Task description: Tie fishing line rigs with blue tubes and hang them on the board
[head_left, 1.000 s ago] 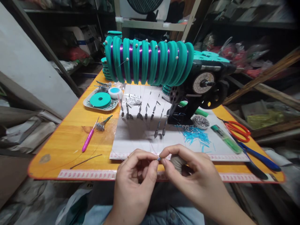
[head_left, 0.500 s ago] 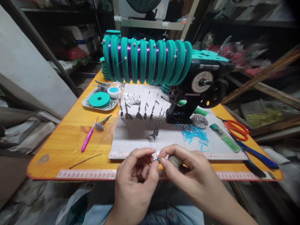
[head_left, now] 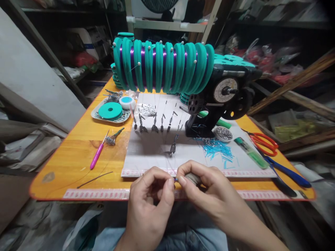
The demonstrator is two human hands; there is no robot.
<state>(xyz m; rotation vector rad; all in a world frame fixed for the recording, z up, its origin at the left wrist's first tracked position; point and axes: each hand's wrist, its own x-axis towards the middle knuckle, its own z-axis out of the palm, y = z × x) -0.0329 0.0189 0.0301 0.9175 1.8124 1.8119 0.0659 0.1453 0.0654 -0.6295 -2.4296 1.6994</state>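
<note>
Closest in, the left hand (head_left: 151,205) and right hand (head_left: 206,191) are nearly meeting, fingers closing on a tiny bluish piece (head_left: 175,179) between their tips. Along the front edge of the desk (head_left: 65,157), a measuring tape (head_left: 96,194) is showing red numerals, too small to read surely; a similar printed strip (head_left: 251,173) is edging the white board (head_left: 146,164). Farther back, a black geared machine (head_left: 201,122) is presenting a round dial (head_left: 220,90), its markings blurring, while teal spools (head_left: 154,66) wound with purple line are hanging over the board.
</note>
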